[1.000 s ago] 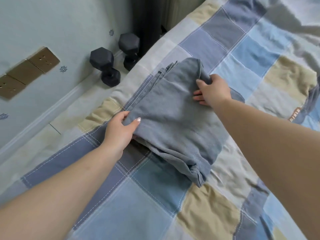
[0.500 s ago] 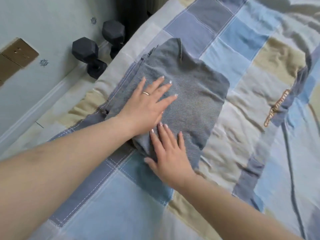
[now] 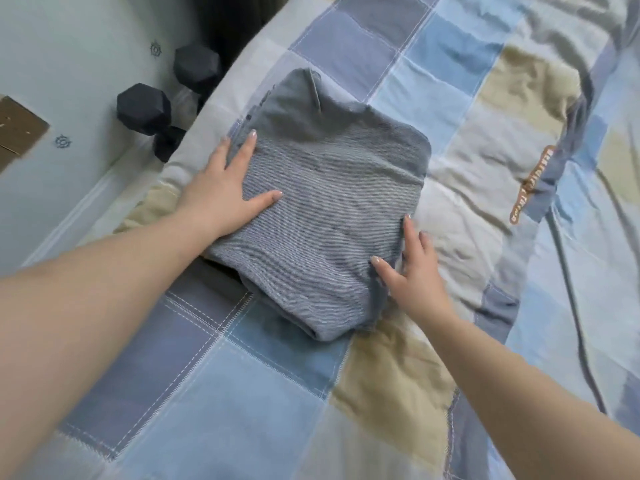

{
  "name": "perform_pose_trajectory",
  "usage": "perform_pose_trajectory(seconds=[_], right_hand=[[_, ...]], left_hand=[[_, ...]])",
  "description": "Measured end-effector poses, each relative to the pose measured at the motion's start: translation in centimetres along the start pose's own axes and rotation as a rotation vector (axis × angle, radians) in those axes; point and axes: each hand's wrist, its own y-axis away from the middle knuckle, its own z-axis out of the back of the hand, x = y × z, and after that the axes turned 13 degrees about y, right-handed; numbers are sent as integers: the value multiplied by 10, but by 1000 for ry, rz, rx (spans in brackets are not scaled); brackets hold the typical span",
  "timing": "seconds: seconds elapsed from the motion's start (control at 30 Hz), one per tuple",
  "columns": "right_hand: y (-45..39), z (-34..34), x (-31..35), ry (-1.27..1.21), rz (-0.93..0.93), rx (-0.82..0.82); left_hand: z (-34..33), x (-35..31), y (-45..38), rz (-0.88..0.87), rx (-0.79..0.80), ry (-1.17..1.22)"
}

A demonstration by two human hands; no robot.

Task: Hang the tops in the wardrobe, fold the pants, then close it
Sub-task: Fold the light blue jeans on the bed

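My right hand point(image 3: 414, 271) lies flat at the near right edge of the pants point(image 3: 322, 216), fingers straight and together, thumb on the cloth; I place it there to square that side and keep the layers from sliding out. My left hand point(image 3: 223, 192) lies on the opposite edge with fingers straight and thumb spread wide over the top layer, pressing it down so the fold holds. Neither hand pinches anything. The pants are folded into a thick grey block on the bed point(image 3: 398, 393), close to its left edge, with the rounded fold toward me and the loose ends with a seam toward the far side. I judge the folding nearly done, with only smoothing left. Past the bed's left edge, two dumbbells point(image 3: 162, 109) stand on the floor against the wall point(image 3: 69, 64).
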Motion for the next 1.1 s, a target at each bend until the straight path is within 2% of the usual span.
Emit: perform_pose_trajectory(seconds=[0.17,0.33,0.47,0.73,1.0,1.1], right_hand=[[-22,3,20,-99,53,84],[-13,5,36,-25,44,2],[37,12,35,78,103,-47],[194,43,-36,104,50,-44],[402,104,-101,59,-105,-92],[481,131,-117,26,-173,-168]], left_hand=[[4,1,-3,-23,51,130],[0,-12,21,-98,22,155],[-12,-34,74,-175,-39,111],[-46,-75,220,-373,-12,144],[-52,-151,392,-487,145,213],[-47,-186,451,-559,208,219]])
